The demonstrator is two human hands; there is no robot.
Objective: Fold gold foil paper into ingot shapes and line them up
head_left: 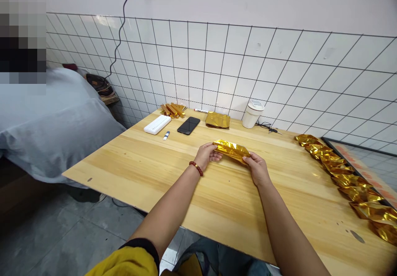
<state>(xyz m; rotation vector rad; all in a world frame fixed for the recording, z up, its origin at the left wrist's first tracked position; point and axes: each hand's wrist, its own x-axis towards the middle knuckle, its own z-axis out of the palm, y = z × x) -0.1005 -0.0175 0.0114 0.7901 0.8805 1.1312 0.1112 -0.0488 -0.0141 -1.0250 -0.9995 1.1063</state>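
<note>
So fingers [215, 156] hold foil [231, 149] well w/in tbl edges [111, 192]

Premises are a plain indoor room with tabletop handwork under way; whether home or small shop cannot be determined. Noted: white wall tiles [214, 69] across the upper half, grey floor tiles [77, 230] at lower left, and a wooden table [155, 166] at centre carrying shaped gold foil pieces [336, 170] at right and a phone [188, 125] and lidded cup [252, 115] near the middle.
</note>
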